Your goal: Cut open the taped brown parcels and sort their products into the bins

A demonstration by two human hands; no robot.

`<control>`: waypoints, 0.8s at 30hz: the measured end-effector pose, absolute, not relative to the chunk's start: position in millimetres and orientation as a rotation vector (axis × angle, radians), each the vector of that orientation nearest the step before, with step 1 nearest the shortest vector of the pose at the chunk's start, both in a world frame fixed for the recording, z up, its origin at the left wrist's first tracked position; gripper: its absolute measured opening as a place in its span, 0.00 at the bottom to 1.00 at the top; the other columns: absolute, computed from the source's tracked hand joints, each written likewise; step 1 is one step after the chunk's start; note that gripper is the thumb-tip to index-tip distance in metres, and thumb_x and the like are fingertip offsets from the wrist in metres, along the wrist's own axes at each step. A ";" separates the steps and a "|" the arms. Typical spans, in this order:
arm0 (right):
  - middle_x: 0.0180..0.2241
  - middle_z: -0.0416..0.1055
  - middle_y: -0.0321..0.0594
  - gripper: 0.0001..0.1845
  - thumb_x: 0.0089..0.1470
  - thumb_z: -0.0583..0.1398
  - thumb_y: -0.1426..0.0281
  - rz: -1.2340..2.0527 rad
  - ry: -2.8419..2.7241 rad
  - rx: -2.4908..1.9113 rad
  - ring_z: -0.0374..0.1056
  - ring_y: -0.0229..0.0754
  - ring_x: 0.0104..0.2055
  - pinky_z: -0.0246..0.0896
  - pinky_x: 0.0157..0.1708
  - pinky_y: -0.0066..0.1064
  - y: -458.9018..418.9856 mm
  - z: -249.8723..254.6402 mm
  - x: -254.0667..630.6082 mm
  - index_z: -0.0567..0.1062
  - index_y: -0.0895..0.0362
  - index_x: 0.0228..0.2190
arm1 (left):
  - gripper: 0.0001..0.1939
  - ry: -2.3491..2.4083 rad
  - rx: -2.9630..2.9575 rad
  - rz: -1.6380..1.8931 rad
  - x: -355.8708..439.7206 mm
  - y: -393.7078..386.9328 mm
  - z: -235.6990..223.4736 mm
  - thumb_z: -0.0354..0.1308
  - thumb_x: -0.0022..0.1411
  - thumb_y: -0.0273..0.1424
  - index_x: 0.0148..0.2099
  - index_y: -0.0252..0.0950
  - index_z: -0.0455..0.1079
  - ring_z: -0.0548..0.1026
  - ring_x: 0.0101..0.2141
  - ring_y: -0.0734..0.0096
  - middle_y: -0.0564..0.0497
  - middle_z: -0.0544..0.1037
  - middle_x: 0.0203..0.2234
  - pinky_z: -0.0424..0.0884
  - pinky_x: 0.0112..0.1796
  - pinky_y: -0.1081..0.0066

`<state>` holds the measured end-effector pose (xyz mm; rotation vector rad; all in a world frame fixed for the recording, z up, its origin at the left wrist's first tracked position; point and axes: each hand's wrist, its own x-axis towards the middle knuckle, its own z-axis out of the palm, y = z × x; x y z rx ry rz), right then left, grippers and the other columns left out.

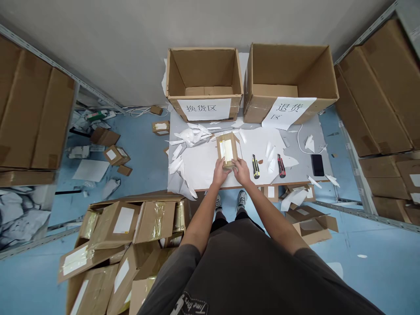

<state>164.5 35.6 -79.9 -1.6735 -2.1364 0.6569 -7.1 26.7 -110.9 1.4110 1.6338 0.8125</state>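
A small brown cardboard box with white labels and clear tape is held between my two hands, over the front middle of the table. My left hand grips its near left corner, and my right hand grips the near right corner. The fingers of both are partly hidden by the box. To the right of my right hand lies a yellow-and-black utility knife. Farther right is a red-and-black utility knife.
Two open cartons with paper signs, a left one and a right one, stand at the table's back. Torn paper litters the left side. A phone lies at right. A large carton of parcels stands at lower left.
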 end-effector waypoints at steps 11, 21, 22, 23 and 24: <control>0.74 0.54 0.50 0.39 0.60 0.58 0.78 0.702 -2.313 -1.631 0.45 0.57 0.77 0.51 0.71 0.57 32.0 -104.2 146.5 0.65 0.52 0.70 | 0.44 1.790 1.315 0.622 -41.4 32.3 -128.2 0.73 0.59 0.31 0.73 0.39 0.60 0.73 0.63 0.49 0.39 0.74 0.64 0.70 0.62 0.54; 0.57 0.72 0.50 0.30 0.65 0.58 0.72 0.874 -2.131 -1.968 0.74 0.50 0.53 0.70 0.55 0.38 51.6 -105.6 166.7 0.68 0.55 0.67 | 0.36 1.797 1.556 0.440 -23.1 31.6 -113.0 0.63 0.66 0.24 0.73 0.45 0.63 0.75 0.61 0.47 0.39 0.68 0.67 0.71 0.61 0.54; 0.56 0.72 0.50 0.30 0.65 0.58 0.73 0.864 -2.127 -1.984 0.75 0.50 0.52 0.71 0.54 0.38 52.5 -106.0 165.7 0.68 0.55 0.67 | 0.36 1.805 1.543 0.447 -22.5 32.1 -114.8 0.62 0.66 0.23 0.73 0.46 0.63 0.76 0.60 0.48 0.40 0.68 0.67 0.72 0.61 0.54; 0.55 0.72 0.49 0.30 0.65 0.59 0.73 0.851 -2.122 -1.991 0.75 0.50 0.51 0.71 0.53 0.38 52.4 -106.5 164.6 0.69 0.55 0.66 | 0.36 1.810 1.531 0.462 -22.5 32.3 -116.5 0.63 0.66 0.22 0.73 0.46 0.63 0.76 0.60 0.48 0.40 0.69 0.67 0.72 0.61 0.54; 0.54 0.72 0.49 0.29 0.65 0.59 0.73 0.839 -2.114 -1.988 0.75 0.50 0.51 0.71 0.53 0.38 51.6 -106.9 163.5 0.69 0.55 0.66 | 0.36 1.810 1.518 0.483 -22.9 32.2 -118.0 0.63 0.66 0.22 0.73 0.46 0.64 0.77 0.60 0.48 0.41 0.69 0.67 0.72 0.61 0.54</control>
